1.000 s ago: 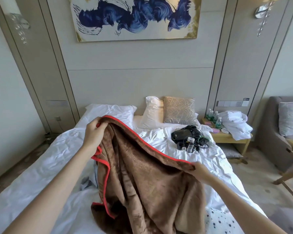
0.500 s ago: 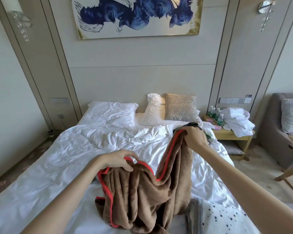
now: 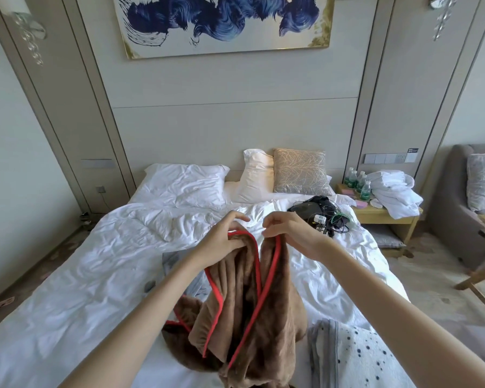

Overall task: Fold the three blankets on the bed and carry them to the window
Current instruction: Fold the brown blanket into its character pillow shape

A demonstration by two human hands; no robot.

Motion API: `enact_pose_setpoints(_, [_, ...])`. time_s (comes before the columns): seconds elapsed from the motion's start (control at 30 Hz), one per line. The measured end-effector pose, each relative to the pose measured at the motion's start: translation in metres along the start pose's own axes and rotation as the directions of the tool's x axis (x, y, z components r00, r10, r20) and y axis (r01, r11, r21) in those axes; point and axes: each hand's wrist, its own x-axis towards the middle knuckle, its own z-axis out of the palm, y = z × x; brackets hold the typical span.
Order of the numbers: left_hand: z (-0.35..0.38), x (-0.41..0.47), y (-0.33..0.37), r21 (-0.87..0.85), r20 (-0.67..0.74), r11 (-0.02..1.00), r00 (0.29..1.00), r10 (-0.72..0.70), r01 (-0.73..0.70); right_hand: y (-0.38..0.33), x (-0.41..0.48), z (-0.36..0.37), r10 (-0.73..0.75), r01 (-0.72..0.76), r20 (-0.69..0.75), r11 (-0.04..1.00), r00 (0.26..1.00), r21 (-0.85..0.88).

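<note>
Two hands hold up the brown blanket (image 3: 252, 298) over the bed (image 3: 67, 289). The left hand (image 3: 224, 242) pinches its red edge. The right hand (image 3: 289, 231) pinches the other red edge, just beside it.

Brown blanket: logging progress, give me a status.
Left hand and right hand pinch brown blanket by red edge. Unfolded, hanging bunched. Dotted blanket waits alongside.

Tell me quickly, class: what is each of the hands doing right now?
Left hand: closed on the red-trimmed edge of the brown blanket.
Right hand: closed on the same blanket's edge, close beside the left.
</note>
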Motion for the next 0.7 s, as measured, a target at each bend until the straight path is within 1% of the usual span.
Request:
enact_pose_setpoints(0.03, [0.004, 0.001, 0.001, -0.018, -0.003, 1.0, 1.0, 0.002, -0.002, -0.001, -0.001, 0.002, -0.019, 0.018, 0.03, 1.0, 0.999, 0.012])
enact_pose_setpoints(0.1, [0.011, 0.002, 0.004, -0.064, 0.042, 0.998, 0.999, -0.002, 0.005, -0.006, -0.003, 0.006, -0.067, 0.064, 0.089, 0.998, 0.994, 0.029])
enact_pose_setpoints(0.13, [0.015, 0.003, 0.005, -0.098, 0.086, 0.995, 0.996, -0.026, 0.035, -0.009, -0.004, 0.008, -0.089, 0.086, 0.115, 0.996, 0.989, 0.028])
enact_pose_setpoints(0.2, [0.02, 0.003, 0.003, -0.153, 0.186, 0.979, 0.977, -0.108, 0.137, -0.015, -0.007, 0.009, -0.115, 0.118, 0.146, 0.993, 0.983, -0.008])
enact_pose_setpoints(0.27, [0.024, 0.005, 0.001, -0.154, 0.251, 0.963, 0.951, -0.178, 0.221, -0.018, -0.009, 0.007, -0.125, 0.134, 0.142, 0.989, 0.982, -0.059])
enact_pose_setpoints(0.3, [0.025, 0.006, -0.001, -0.118, 0.253, 0.965, 0.947, -0.198, 0.234, -0.018, -0.01, 0.005, -0.129, 0.14, 0.116, 0.986, 0.985, -0.095])
enact_pose_setpoints(0.37, [0.026, 0.008, -0.007, 0.018, 0.213, 0.981, 0.958, -0.191, 0.191, -0.015, -0.012, -0.001, -0.161, 0.161, 0.019, 0.958, 0.987, -0.236])
enact_pose_setpoints(0.43, [0.026, 0.008, -0.014, 0.156, 0.199, 0.977, 0.964, -0.174, 0.144, -0.008, -0.011, -0.006, -0.248, 0.199, -0.06, 0.879, 0.967, -0.433])
enact_pose_setpoints(0.53, [0.029, 0.008, -0.025, 0.37, 0.223, 0.917, 0.943, -0.246, 0.152, 0.001, -0.008, -0.016, -0.364, 0.187, -0.151, 0.74, 0.919, -0.646])
enact_pose_setpoints(0.6, [0.031, 0.007, -0.033, 0.457, 0.193, 0.872, 0.938, -0.29, 0.175, 0.005, -0.007, -0.023, -0.418, 0.133, -0.24, 0.688, 0.876, -0.714])
enact_pose_setpoints(0.7, [0.026, 0.006, -0.044, 0.485, 0.057, 0.843, 0.954, -0.294, 0.231, 0.009, -0.008, -0.037, -0.487, 0.075, -0.353, 0.663, 0.799, -0.745])
